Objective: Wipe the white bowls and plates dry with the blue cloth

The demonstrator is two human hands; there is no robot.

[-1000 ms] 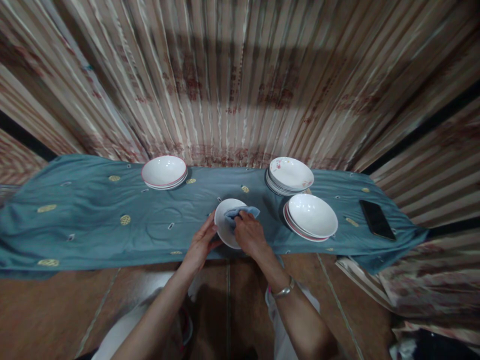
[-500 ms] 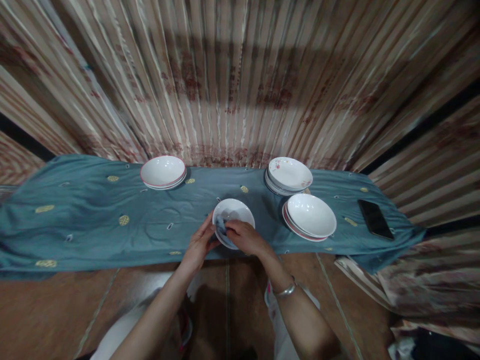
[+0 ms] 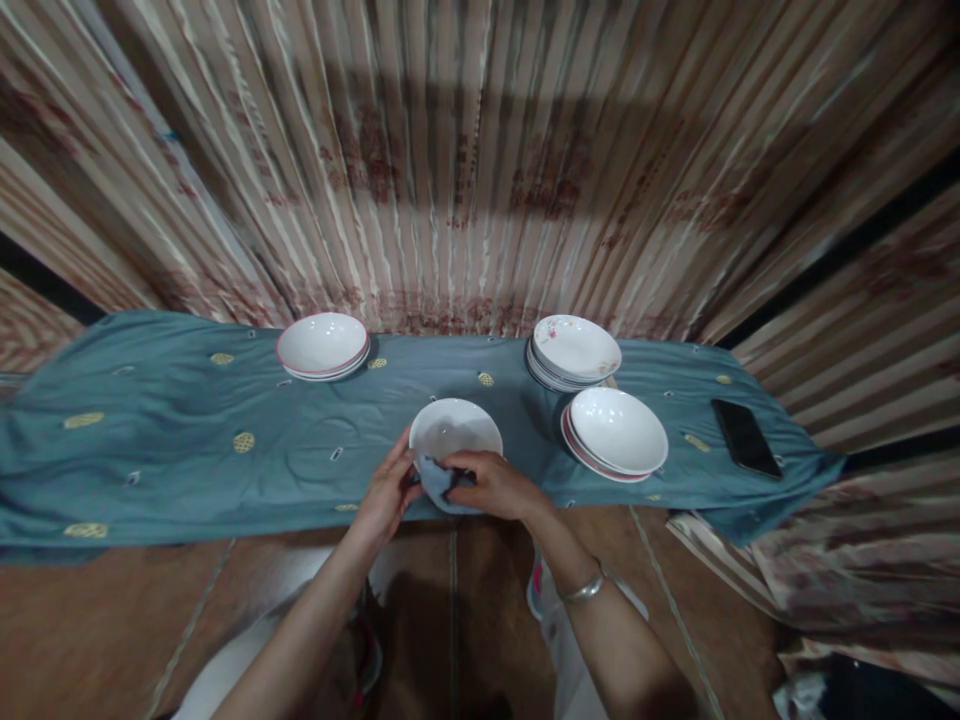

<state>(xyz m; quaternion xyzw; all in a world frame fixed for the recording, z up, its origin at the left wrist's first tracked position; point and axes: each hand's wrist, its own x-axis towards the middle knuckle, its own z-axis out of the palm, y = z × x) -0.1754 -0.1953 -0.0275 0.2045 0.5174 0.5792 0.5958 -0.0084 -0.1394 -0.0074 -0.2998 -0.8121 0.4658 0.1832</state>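
A white bowl [image 3: 466, 425] is held near the front edge of the cloth-covered table, tilted so its near outer side shows. My left hand [image 3: 388, 490] grips the bowl at its left side, the thumb by the rim. In my right hand [image 3: 491, 482] is a bunched blue-grey cloth [image 3: 441, 482], pressed over the near rim and outer wall of the bowl. Part of the cloth and the bowl's underside are hidden by my fingers.
White bowls with a red rim [image 3: 322, 345] are stacked at back left. Flower-patterned dishes [image 3: 577, 348] stand stacked at back right, and another bowl stack [image 3: 619, 432] sits before them. A black phone [image 3: 746, 437] lies at the right on the teal tablecloth [image 3: 292, 480].
The cloth in my right hand has moved from inside the bowl to its near rim and outer side. The bowl has shifted slightly left and tilted.
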